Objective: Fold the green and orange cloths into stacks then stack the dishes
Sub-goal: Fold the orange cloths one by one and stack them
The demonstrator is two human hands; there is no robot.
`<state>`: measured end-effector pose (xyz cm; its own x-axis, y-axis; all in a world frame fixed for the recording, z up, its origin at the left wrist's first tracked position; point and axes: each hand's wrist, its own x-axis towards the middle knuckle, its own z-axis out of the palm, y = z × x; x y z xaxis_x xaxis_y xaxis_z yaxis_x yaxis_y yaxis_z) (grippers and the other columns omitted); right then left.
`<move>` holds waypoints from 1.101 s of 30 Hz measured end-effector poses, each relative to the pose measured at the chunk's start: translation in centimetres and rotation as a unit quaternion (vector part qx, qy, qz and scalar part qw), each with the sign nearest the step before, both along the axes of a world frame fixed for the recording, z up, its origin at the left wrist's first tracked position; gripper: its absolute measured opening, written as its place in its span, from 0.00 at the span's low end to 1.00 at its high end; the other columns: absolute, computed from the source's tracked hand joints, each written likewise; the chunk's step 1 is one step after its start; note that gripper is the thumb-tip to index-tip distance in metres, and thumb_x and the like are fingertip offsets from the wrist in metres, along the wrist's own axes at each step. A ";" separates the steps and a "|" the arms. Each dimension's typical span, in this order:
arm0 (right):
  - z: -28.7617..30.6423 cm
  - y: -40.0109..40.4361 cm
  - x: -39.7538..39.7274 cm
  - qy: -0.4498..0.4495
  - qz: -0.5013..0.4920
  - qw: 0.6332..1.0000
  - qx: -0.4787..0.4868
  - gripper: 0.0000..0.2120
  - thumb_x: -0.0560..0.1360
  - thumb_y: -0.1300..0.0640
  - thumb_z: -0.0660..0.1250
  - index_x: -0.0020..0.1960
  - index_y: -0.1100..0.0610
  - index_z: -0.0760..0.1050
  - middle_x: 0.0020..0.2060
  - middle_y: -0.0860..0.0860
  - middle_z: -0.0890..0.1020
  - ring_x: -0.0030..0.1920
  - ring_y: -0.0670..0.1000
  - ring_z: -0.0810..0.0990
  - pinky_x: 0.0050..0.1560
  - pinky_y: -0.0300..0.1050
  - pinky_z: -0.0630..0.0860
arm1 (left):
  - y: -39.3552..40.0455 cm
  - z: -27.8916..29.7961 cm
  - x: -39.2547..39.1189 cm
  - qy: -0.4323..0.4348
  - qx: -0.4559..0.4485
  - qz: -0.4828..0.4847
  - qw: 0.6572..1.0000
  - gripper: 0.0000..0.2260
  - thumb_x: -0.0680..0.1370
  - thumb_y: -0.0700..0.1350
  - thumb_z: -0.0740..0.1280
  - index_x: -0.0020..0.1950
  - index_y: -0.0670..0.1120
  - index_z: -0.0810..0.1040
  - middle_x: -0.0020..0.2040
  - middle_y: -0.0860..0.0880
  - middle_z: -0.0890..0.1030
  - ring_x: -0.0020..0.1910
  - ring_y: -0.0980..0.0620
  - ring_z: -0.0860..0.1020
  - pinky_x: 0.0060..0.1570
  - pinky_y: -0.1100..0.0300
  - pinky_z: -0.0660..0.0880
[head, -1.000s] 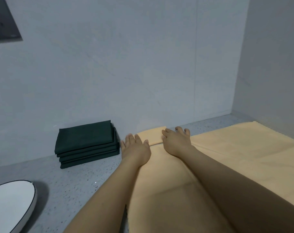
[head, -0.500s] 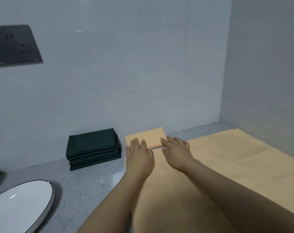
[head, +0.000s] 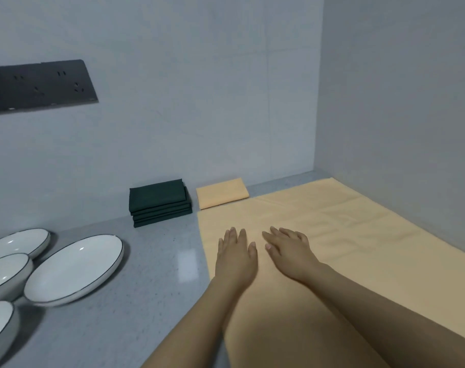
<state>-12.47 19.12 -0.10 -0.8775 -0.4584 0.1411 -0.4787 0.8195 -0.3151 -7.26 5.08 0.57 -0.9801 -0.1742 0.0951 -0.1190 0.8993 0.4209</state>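
both hands flat on the spread orange cloth

left hand and right hand lie with fingers straight, slightly spread, on the orange cloth; folded orange cloth and green stack far, dishes left on table.

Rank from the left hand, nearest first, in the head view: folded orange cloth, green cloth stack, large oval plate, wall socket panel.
From the left hand:
1. Folded orange cloth, straight ahead by the wall.
2. Green cloth stack, ahead and to the left; close to the large oval plate, on the left of the counter, so I won't rank those two.
3. Wall socket panel, high on the left wall.
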 end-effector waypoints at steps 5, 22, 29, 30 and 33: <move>-0.1 3.0 5.0 0.003 0.007 1.000 0.003 0.21 0.82 0.47 0.49 0.74 0.46 0.61 0.75 0.47 0.59 0.75 0.49 0.55 0.71 0.47 0.49 | 1.7 0.0 5.4 -0.012 0.049 -0.020 0.999 0.24 0.83 0.51 0.48 0.78 0.43 0.52 0.79 0.44 0.50 0.78 0.50 0.46 0.75 0.56 0.43; 0.7 9.5 19.2 -0.081 0.082 0.993 -0.006 0.27 0.77 0.40 0.60 0.74 0.41 0.59 0.76 0.45 0.54 0.75 0.47 0.48 0.71 0.44 0.46 | 2.7 -1.0 18.8 -0.043 -0.018 -0.137 0.989 0.23 0.83 0.54 0.52 0.78 0.53 0.55 0.79 0.52 0.50 0.77 0.56 0.46 0.73 0.62 0.40; 1.2 8.7 20.6 -0.112 0.061 0.987 -0.094 0.15 0.67 0.43 0.74 0.54 0.38 0.78 0.70 0.43 0.68 0.68 0.45 0.58 0.63 0.40 0.51 | 1.3 0.0 20.6 -0.063 0.003 -0.141 0.988 0.22 0.82 0.53 0.56 0.76 0.54 0.60 0.78 0.55 0.54 0.76 0.58 0.48 0.72 0.64 0.45; 1.3 8.4 20.8 -0.108 0.052 0.986 -0.112 0.12 0.67 0.45 0.74 0.50 0.39 0.80 0.68 0.43 0.70 0.67 0.45 0.60 0.63 0.40 0.52 | 1.2 0.1 20.7 -0.069 0.007 -0.142 0.988 0.22 0.82 0.53 0.57 0.76 0.54 0.61 0.78 0.55 0.54 0.76 0.58 0.48 0.72 0.64 0.46; 1.3 7.7 21.0 -0.098 0.034 0.985 -0.140 0.07 0.67 0.47 0.75 0.38 0.36 0.79 0.63 0.44 0.76 0.65 0.45 0.65 0.65 0.42 0.58 | 1.5 0.8 20.9 -0.059 0.054 -0.145 0.986 0.18 0.81 0.52 0.60 0.71 0.54 0.69 0.74 0.55 0.65 0.74 0.58 0.57 0.69 0.67 0.54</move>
<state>8.49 26.81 1.21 -0.8692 -0.4841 0.1009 -0.4364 0.6550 -0.6169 13.62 6.62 1.35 -0.9934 0.1118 -0.0263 0.0824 0.8530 0.5153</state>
